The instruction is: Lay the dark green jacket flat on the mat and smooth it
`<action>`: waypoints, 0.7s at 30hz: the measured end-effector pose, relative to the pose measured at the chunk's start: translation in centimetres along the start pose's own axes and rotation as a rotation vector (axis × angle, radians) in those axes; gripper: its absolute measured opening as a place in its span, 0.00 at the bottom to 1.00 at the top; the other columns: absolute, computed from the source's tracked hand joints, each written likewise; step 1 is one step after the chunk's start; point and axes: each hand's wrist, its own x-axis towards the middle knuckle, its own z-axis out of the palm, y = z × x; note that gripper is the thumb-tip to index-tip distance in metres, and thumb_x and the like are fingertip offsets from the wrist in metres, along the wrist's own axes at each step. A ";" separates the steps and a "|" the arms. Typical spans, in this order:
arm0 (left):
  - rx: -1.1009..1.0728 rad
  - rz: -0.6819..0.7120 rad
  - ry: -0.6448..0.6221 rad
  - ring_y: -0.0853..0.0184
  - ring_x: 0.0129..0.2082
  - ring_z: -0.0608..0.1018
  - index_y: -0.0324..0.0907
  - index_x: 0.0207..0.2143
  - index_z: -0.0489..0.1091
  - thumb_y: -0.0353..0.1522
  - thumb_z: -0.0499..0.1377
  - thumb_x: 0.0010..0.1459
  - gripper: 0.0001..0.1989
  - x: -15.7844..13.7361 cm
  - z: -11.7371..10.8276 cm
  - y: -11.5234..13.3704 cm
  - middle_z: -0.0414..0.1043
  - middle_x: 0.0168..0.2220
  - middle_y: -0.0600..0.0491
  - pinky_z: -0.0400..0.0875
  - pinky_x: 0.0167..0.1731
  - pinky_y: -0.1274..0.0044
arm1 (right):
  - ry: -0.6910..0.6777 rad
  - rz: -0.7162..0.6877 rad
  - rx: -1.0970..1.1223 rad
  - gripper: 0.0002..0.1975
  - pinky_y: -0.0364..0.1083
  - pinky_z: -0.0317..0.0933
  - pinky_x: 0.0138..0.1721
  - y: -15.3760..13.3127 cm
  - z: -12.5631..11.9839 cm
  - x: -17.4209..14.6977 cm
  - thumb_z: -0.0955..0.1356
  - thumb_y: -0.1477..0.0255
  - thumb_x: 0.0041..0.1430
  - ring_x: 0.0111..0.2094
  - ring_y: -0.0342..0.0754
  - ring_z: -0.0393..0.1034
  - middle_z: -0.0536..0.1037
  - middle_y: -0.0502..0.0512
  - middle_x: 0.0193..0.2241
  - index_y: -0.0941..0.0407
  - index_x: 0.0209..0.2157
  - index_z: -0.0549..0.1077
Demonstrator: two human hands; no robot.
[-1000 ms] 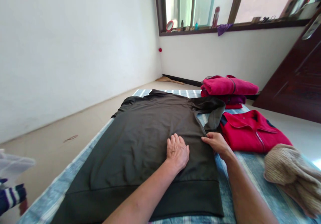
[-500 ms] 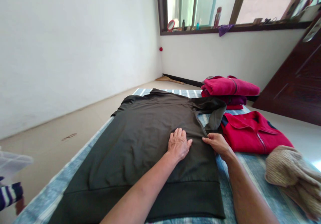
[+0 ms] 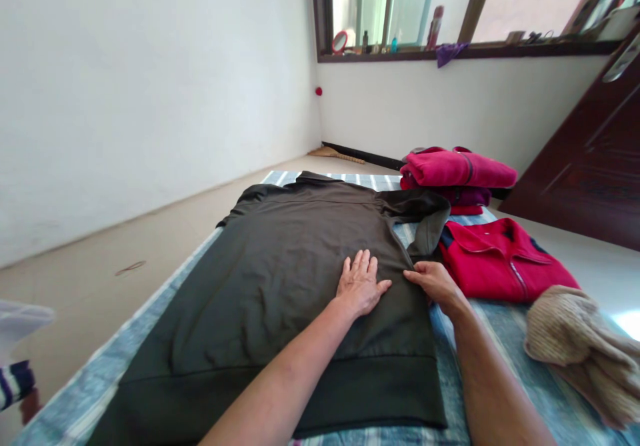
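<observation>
A dark grey-black jacket [image 3: 260,286] with a collar lies spread face down over a blue-and-white cloth [image 3: 495,353]. My left hand [image 3: 361,285] rests flat on the jacket, fingers apart. At the jacket's right side edge, my right hand [image 3: 434,281] pinches the fabric between thumb and fingers. Just beyond that hand, the right sleeve [image 3: 431,223] is bent. A folded red jacket [image 3: 505,266] with a zip lies to the right of my right hand.
Folded pink and red clothes [image 3: 457,168] are stacked at the far right. A beige knitted garment [image 3: 565,326] lies near right. Another person's hand [image 3: 30,405] with a striped sleeve shows at lower left. A window sill [image 3: 380,56] holds small items; a brown door [image 3: 595,159] stands right.
The view has shifted slightly. My left hand's fingers are spread a little wider on the jacket, while my right hand keeps its pinch at the edge.
</observation>
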 end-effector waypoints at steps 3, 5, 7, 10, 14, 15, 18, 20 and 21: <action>-0.005 -0.004 0.007 0.59 0.66 0.46 0.39 0.62 0.53 0.50 0.41 0.61 0.33 -0.4 0.1 0.2 0.46 0.66 0.44 0.42 0.61 0.61 | -0.005 0.004 -0.012 0.15 0.39 0.47 0.11 0.0 0.0 -0.1 0.68 0.61 0.43 0.11 0.39 0.56 0.60 0.41 0.10 0.54 0.18 0.60; -0.008 -0.002 0.012 0.60 0.66 0.46 0.39 0.62 0.53 0.50 0.41 0.61 0.34 -0.6 0.1 0.3 0.46 0.66 0.45 0.43 0.61 0.61 | -0.009 0.005 -0.017 0.15 0.39 0.47 0.10 0.0 0.0 -0.2 0.68 0.60 0.43 0.11 0.39 0.56 0.60 0.41 0.10 0.54 0.18 0.60; -0.008 -0.007 0.018 0.59 0.66 0.46 0.39 0.62 0.52 0.50 0.41 0.61 0.34 -0.8 0.0 0.3 0.45 0.66 0.44 0.43 0.61 0.61 | -0.011 0.004 -0.020 0.16 0.39 0.47 0.10 0.1 0.0 -0.2 0.68 0.59 0.43 0.11 0.39 0.55 0.60 0.41 0.10 0.54 0.17 0.60; -0.027 -0.031 0.020 0.57 0.66 0.45 0.39 0.62 0.53 0.52 0.43 0.59 0.36 -0.9 -0.1 0.3 0.43 0.66 0.43 0.43 0.61 0.60 | -0.009 -0.003 -0.026 0.16 0.39 0.47 0.10 0.3 0.1 -0.3 0.68 0.58 0.42 0.11 0.39 0.55 0.60 0.41 0.10 0.53 0.18 0.60; -0.078 -0.072 0.003 0.54 0.66 0.44 0.41 0.62 0.53 0.54 0.46 0.56 0.38 -0.9 -0.3 0.3 0.42 0.66 0.42 0.41 0.61 0.59 | -0.009 -0.008 -0.036 0.17 0.39 0.46 0.11 0.3 0.2 -0.3 0.68 0.57 0.41 0.11 0.39 0.55 0.59 0.41 0.10 0.54 0.17 0.60; -0.090 -0.078 -0.002 0.54 0.66 0.44 0.40 0.62 0.53 0.55 0.46 0.55 0.39 -0.9 -0.5 0.4 0.42 0.66 0.42 0.41 0.61 0.59 | -0.013 -0.004 -0.039 0.17 0.39 0.46 0.11 0.3 0.2 -0.4 0.68 0.57 0.40 0.11 0.39 0.55 0.59 0.41 0.10 0.53 0.17 0.60; -0.130 -0.087 -0.003 0.54 0.66 0.45 0.37 0.62 0.53 0.55 0.45 0.55 0.41 -1.0 -0.9 0.7 0.43 0.66 0.39 0.42 0.61 0.60 | -0.036 0.013 -0.048 0.18 0.40 0.46 0.12 0.4 0.2 -0.5 0.68 0.55 0.40 0.12 0.40 0.55 0.60 0.42 0.10 0.54 0.18 0.61; -0.149 -0.094 0.001 0.55 0.66 0.46 0.36 0.61 0.54 0.54 0.43 0.57 0.39 -1.2 -1.4 0.5 0.43 0.66 0.39 0.43 0.61 0.60 | -0.044 0.021 -0.057 0.18 0.40 0.46 0.12 0.5 0.1 -0.6 0.68 0.54 0.40 0.12 0.40 0.56 0.60 0.42 0.11 0.54 0.18 0.61; -0.151 -0.100 0.004 0.55 0.66 0.46 0.36 0.61 0.54 0.54 0.42 0.58 0.38 -1.4 -1.8 0.1 0.43 0.66 0.40 0.43 0.61 0.60 | -0.046 0.023 -0.064 0.19 0.40 0.46 0.12 0.6 0.1 -0.6 0.68 0.54 0.40 0.12 0.39 0.56 0.60 0.42 0.11 0.54 0.18 0.61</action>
